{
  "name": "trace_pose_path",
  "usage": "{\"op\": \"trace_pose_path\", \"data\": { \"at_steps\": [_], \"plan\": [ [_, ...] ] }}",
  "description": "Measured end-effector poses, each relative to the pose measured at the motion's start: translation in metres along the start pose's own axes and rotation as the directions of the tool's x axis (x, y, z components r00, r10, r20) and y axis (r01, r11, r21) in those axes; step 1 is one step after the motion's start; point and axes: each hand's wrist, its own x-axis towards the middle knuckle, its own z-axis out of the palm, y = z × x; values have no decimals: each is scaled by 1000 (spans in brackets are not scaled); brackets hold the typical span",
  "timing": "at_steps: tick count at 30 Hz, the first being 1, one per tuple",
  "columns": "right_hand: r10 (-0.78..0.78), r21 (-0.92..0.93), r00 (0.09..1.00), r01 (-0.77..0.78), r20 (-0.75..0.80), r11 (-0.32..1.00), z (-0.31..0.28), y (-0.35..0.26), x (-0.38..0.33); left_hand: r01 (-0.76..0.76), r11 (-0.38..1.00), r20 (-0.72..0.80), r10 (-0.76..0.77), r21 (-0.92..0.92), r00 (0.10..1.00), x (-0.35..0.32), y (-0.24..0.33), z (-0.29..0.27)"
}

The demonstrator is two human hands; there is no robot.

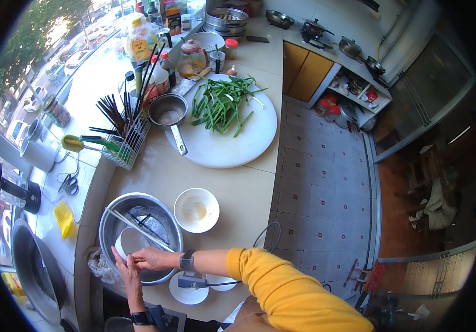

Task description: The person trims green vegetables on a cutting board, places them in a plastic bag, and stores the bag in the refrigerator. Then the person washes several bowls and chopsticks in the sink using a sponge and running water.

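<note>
A small white bowl (131,242) is inside a wide steel basin (178,239), near its lower left side. My left hand (130,275) is at the bowl's near edge, its fingers lying along the rim. From the right, my right hand (152,259) meets the left one there, its fingers bent and pressed together. What the right fingers hold is hidden. A pair of pale chopsticks (137,226) slants across the basin, above dark pieces in its bottom. Just right of the basin stands a white bowl (196,210) with yellowish residue inside.
White dishes (188,293) sit below my right wrist. Cut green onions (224,102) cover part of a round white board (249,144), with a small steel saucepan (168,110) at its left. A wire rack of chopsticks (130,146) and a crumpled cloth (98,265) are on the left.
</note>
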Motion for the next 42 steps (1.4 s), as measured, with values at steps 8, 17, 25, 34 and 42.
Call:
{"op": "trace_pose_path", "data": {
  "at_steps": [8,17,25,34,42],
  "plan": [
    [53,-658,986,66,160,750,-11,-2,-5,138,959,53,-129,-249,990,7,-5,-6],
    [51,-700,986,75,157,710,-12,-3,-9,202,906,160,-152,-372,975,5,13,-18],
    [45,46,987,-53,155,998,-8,-10,-4,-168,979,-4,168,-118,986,-2,3,-5],
    [45,-807,982,127,186,576,-26,-14,6,263,940,193,-223,-219,956,8,23,-18],
    [-125,-666,987,23,-105,746,-27,-26,40,241,955,190,-207,-175,960,8,21,-17]
  ]
}}
